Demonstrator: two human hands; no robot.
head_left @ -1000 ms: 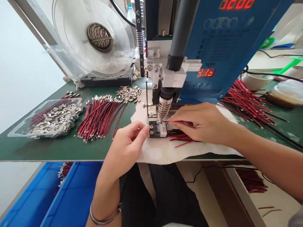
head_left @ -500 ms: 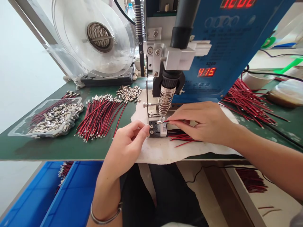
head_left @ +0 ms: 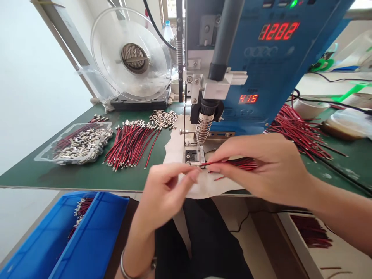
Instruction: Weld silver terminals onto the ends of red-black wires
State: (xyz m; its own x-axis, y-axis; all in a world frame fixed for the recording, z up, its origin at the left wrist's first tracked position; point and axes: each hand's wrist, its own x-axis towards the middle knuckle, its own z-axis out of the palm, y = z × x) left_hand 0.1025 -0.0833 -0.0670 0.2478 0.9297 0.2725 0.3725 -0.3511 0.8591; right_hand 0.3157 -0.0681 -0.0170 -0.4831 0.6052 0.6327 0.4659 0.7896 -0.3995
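My right hand (head_left: 261, 166) pinches a red-and-black wire pair (head_left: 207, 163) between thumb and fingertips. A small silver metal part (head_left: 194, 164) sits at the wire's left end, in front of the fixture. My left hand (head_left: 171, 190) is just below that part, its thumb and index finger drawn together; whether anything lies between them is hidden. Behind both hands stands the small black fixture block (head_left: 190, 155) with a pale clamp, directly under the spring-wrapped soldering tip (head_left: 205, 128). More red-and-black wires (head_left: 241, 164) lie beside the block, partly behind my right hand.
A blue soldering machine (head_left: 255, 77) rises behind the fixture. On the left are a clear tray (head_left: 43, 157) of silver parts, a wire bundle (head_left: 130, 145) and a loose pile of silver parts (head_left: 164, 119). Another wire heap (head_left: 296, 131) lies right; a blue bin (head_left: 95, 232) stands below.
My right hand has drawn the wire and its silver part off the fixture, toward me. The left hand has moved right and down, beneath the part. The camera view has shifted.
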